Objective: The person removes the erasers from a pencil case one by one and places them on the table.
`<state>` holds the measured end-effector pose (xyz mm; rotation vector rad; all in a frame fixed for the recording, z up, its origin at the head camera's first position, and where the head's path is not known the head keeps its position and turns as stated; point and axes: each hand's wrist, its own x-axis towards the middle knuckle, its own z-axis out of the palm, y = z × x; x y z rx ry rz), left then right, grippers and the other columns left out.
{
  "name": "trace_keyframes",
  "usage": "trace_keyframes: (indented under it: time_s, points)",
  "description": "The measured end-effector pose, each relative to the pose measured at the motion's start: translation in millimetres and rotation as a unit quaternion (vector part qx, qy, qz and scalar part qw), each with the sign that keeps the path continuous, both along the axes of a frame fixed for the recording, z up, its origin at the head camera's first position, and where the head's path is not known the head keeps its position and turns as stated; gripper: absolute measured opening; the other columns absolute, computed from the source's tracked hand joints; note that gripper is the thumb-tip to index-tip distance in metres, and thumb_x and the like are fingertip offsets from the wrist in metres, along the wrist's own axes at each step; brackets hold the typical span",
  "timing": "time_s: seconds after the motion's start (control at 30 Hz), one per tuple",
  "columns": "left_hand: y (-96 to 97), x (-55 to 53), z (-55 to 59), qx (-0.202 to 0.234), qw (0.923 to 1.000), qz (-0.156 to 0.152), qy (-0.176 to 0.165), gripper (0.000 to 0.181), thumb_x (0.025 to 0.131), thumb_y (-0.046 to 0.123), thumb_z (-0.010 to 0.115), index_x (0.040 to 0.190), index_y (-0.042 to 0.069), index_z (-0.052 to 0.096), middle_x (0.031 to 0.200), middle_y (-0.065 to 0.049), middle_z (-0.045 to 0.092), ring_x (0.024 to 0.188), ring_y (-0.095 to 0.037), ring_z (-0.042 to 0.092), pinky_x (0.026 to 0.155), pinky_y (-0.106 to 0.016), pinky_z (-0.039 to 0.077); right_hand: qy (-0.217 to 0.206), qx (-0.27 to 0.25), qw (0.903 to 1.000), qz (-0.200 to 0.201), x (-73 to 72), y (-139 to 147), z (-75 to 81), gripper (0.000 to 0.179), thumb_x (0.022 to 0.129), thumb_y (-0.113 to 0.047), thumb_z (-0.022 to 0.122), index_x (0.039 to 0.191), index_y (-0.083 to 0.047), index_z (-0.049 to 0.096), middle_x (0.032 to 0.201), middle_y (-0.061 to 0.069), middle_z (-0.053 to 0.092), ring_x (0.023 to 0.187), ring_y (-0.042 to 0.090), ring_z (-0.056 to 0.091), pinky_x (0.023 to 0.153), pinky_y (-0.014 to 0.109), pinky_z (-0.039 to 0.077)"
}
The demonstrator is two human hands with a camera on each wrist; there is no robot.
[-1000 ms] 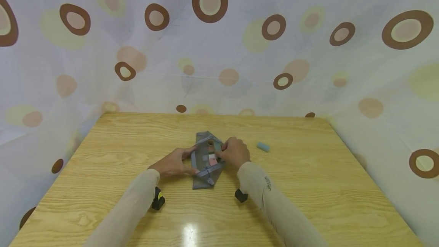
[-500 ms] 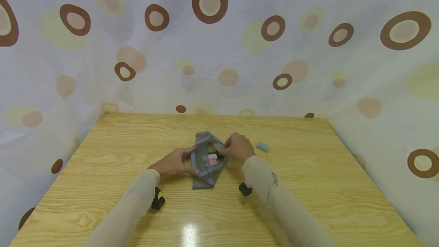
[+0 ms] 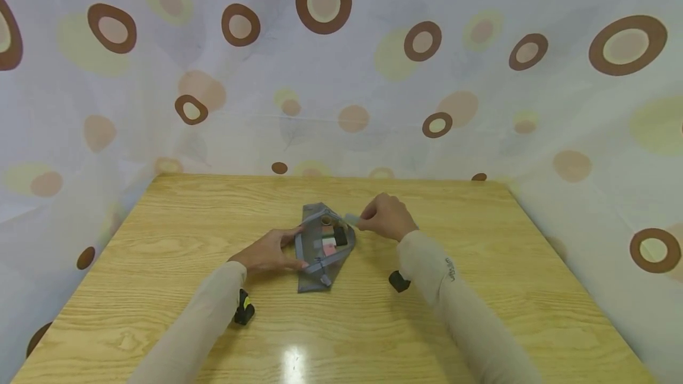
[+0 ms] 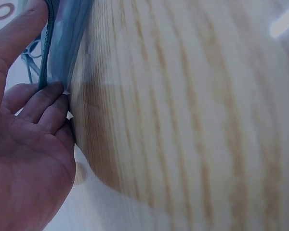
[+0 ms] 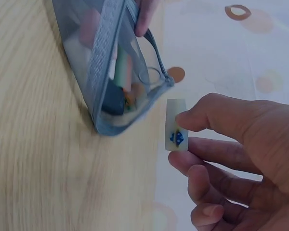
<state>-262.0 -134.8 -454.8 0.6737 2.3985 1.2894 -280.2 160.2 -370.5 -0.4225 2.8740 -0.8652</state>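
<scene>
A grey-blue zippered mesh pouch (image 3: 312, 282) lies on the table with its mouth spread wide. My left hand (image 3: 267, 252) holds its left side, thumb and fingers set apart along the zip edge. Inside show a pink and white block (image 3: 329, 248), a black piece (image 3: 340, 236) and a round brown item (image 3: 326, 220). Just off the pouch's right rim, my right hand (image 3: 392, 218) pinches a small pale eraser (image 5: 173, 113) between thumb and fingers. A little blue figure is printed on it in the right wrist view.
The wooden table (image 3: 187, 212) ends at a patterned white cloth (image 3: 395, 153) behind and on both sides. A black camera mount (image 3: 399, 281) hangs under my right wrist, another black mount (image 3: 244, 308) under the left.
My right hand has drawn the eraser out of the pouch, up and to the right. It now hides the light blue cylinder seen earlier on the table. My left hand stays put.
</scene>
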Motion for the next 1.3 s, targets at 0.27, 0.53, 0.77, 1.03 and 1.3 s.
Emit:
trace_keyframes:
  time_s: [0.27, 0.53, 0.77, 1.03, 1.3]
  points:
    - [-0.6, 1.3, -0.7, 0.005, 1.0000, -0.004, 0.002, 0.096, 0.086, 0.026, 0.084, 0.157, -0.004, 0.027, 0.162, -0.024, 0.025, 0.149, -0.042, 0.023, 0.120, -0.051, 0.026, 0.033, -0.008, 0.9988, -0.033, -3.7, 31.7, 3.5, 0.022, 0.090, -0.020, 0.078, 0.102, -0.002, 0.080, 0.098, 0.013, 0.076, 0.082, 0.025, 0.071, 0.073, 0.043, 0.060]
    - [-0.9, 1.5, 0.6, 0.000, 1.0000, -0.001, -0.002, 0.097, 0.085, 0.027, 0.084, 0.157, -0.003, 0.026, 0.163, -0.023, 0.023, 0.150, -0.041, 0.022, 0.121, -0.050, 0.024, 0.050, 0.000, 0.9964, -0.068, -2.6, 59.0, -4.7, 0.025, 0.090, -0.021, 0.077, 0.104, 0.000, 0.079, 0.102, 0.016, 0.075, 0.078, 0.025, 0.070, 0.070, 0.043, 0.060]
    - [-0.2, 1.2, -0.8, 0.005, 1.0000, -0.005, 0.000, 0.097, 0.086, 0.026, 0.084, 0.157, -0.004, 0.026, 0.162, -0.024, 0.023, 0.150, -0.042, 0.021, 0.121, -0.051, 0.024, 0.042, 0.025, 0.9947, -0.090, 2.2, 74.0, -15.4, 0.023, 0.089, -0.020, 0.078, 0.101, 0.000, 0.080, 0.096, 0.016, 0.076, 0.076, 0.024, 0.070, 0.069, 0.043, 0.060]
    - [-0.2, -0.6, -0.1, 0.003, 0.9999, -0.010, -0.001, 0.098, 0.086, 0.028, 0.084, 0.157, -0.004, 0.025, 0.163, -0.023, 0.022, 0.150, -0.041, 0.020, 0.121, -0.050, 0.025, 0.013, 0.040, 0.9934, -0.107, 8.4, 84.6, -23.5, 0.028, 0.089, -0.018, 0.078, 0.107, 0.003, 0.077, 0.108, 0.022, 0.073, 0.089, 0.035, 0.072, 0.076, 0.049, 0.060]
    - [0.2, 0.2, 0.1, 0.014, 0.9998, -0.011, -0.003, 0.097, 0.086, 0.026, 0.084, 0.157, -0.004, 0.025, 0.162, -0.024, 0.023, 0.150, -0.040, 0.021, 0.121, -0.050, 0.025, 0.006, 0.055, 0.9936, -0.099, 12.6, 93.1, -33.6, 0.030, 0.087, -0.018, 0.079, 0.106, 0.005, 0.077, 0.110, 0.025, 0.072, 0.091, 0.039, 0.071, 0.076, 0.050, 0.060]
